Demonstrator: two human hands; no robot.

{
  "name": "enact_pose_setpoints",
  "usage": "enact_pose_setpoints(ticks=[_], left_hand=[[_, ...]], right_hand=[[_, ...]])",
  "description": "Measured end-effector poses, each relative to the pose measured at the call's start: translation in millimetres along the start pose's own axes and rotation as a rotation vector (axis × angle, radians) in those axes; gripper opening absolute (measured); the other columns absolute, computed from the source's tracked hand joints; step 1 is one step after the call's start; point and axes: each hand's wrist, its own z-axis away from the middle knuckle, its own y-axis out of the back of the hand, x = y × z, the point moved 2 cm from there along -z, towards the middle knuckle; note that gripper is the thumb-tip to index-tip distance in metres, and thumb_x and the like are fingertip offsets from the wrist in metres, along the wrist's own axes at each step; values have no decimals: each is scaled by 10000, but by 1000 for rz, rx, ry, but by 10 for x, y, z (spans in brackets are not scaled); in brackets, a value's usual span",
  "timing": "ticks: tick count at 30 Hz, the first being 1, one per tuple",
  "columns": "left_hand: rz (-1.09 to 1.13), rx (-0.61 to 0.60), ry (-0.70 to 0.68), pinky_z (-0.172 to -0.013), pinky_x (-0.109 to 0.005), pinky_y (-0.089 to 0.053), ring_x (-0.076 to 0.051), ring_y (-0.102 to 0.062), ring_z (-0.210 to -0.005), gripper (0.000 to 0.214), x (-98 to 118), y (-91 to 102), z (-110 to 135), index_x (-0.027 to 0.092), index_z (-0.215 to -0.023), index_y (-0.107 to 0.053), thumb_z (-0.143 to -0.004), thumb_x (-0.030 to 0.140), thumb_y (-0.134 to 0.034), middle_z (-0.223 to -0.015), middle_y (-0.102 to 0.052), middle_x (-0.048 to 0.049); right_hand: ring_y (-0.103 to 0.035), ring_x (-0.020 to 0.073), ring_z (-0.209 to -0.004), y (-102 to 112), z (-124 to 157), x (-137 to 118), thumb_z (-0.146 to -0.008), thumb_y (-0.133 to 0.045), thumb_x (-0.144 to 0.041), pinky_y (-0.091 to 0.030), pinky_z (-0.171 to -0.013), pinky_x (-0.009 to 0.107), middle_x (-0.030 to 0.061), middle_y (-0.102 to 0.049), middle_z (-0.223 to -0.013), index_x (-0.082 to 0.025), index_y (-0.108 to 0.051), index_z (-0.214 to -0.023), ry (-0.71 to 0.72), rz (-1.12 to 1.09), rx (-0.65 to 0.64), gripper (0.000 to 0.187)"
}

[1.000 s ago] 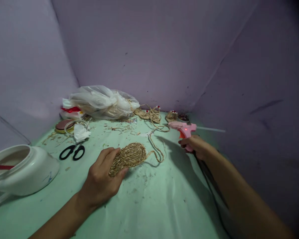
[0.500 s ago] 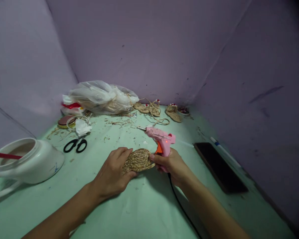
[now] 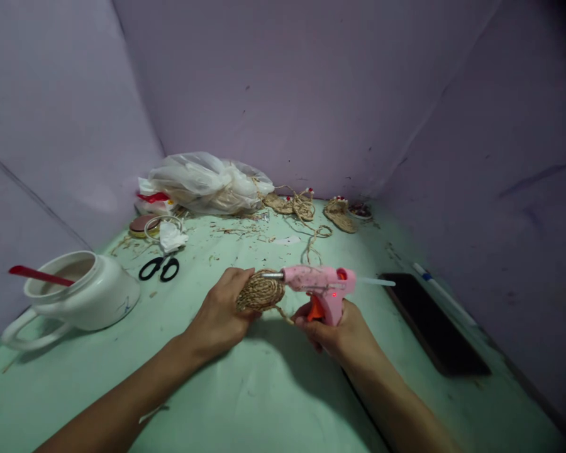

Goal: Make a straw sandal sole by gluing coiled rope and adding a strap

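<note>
My left hand (image 3: pixel 221 308) pinches rope coil (image 3: pixel 261 292); right hand (image 3: pixel 337 330) grips glue gun (image 3: pixel 318 281), nozzle (image 3: pixel 274 275) between hands. Likely gluing; needs steady aim.

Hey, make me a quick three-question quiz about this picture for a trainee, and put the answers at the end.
1. Multiple choice: What does the right hand hold?
A) scissors
B) a pink glue gun
C) a plastic bag

2. True or false: From the wearer's view, the black phone lies to the left of the white pot.

3. Short answer: Which hand holds the coiled cord piece?

Key:
1. B
2. False; the black phone lies to the right of the white pot.
3. The left hand
</note>
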Motion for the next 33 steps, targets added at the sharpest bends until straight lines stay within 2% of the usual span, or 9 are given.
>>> enact_pose_setpoints(ticks=[4,7,10,14,17,20,22,25,33], left_hand=[[-31,65,-31,-830,-379,-492,-219,-574,-944,444,-25,-11,5,161,-1162,-530,-726,187,-608,-1031,-572,-82],[-44,108,-11,-852,-375,-486,-216,-571,-966,460,-31,-10,3,156,-1166,-528,-714,172,-614,-1050,-574,-84],[-50,133,24,-886,-381,-478,-223,-568,-1001,500,-21,6,5,149,-1165,-531,-674,137,-628,-1082,-576,-87],[-47,112,15,-905,-389,-475,-230,-566,-1026,504,-14,20,12,141,-1168,-531,-671,130,-616,-1106,-572,-97],[-50,112,18,-911,-388,-475,-229,-568,-1029,519,-27,24,21,142,-1174,-528,-662,117,-613,-1109,-574,-97],[-54,119,-4,-908,-385,-478,-226,-567,-1028,530,-33,18,32,143,-1181,-521,-658,106,-603,-1106,-573,-97],[-56,124,-24,-908,-386,-478,-225,-566,-1036,539,-30,13,38,148,-1187,-514,-655,92,-588,-1116,-569,-99],[-48,131,-35,-906,-393,-479,-222,-564,-1037,543,-21,10,40,166,-1192,-506,-660,80,-575,-1125,-564,-94],[-51,218,8,-923,-415,-467,-239,-552,-1048,502,-3,62,10,152,-1160,-528,-664,99,-579,-1105,-573,-100]], right_hand=[[-404,76,-387,-142,86,86,-585,-608,-210,-328,-390,205,-44,-495,-441,-134,-654,-683,-54,-47,-69,132],[-419,83,-398,-116,79,67,-587,-618,-211,-337,-404,209,-47,-505,-448,-131,-657,-748,-35,-57,8,185],[-413,89,-399,61,51,-3,-614,-638,-256,-333,-405,217,-40,-527,-469,-126,-655,-825,43,-51,143,248],[-426,100,-465,384,82,-45,-647,-665,-306,-322,-414,223,12,-613,-639,-143,-657,-880,142,31,251,285],[-455,123,-544,532,149,20,-651,-679,-359,-328,-430,226,44,-637,-757,-161,-666,-852,211,57,210,283],[-421,121,-522,556,192,115,-712,-626,-442,-312,-425,227,20,-562,-648,-158,-668,-843,215,9,138,315],[-369,107,-487,545,195,145,-744,-601,-468,-278,-414,223,-4,-497,-586,-155,-670,-844,216,19,162,336],[-338,99,-479,528,184,126,-734,-623,-437,-269,-423,228,-8,-489,-585,-155,-683,-829,248,107,221,303],[-452,140,-534,490,213,27,-721,-607,-418,-371,-502,261,17,-552,-601,-162,-699,-735,206,253,74,272]])
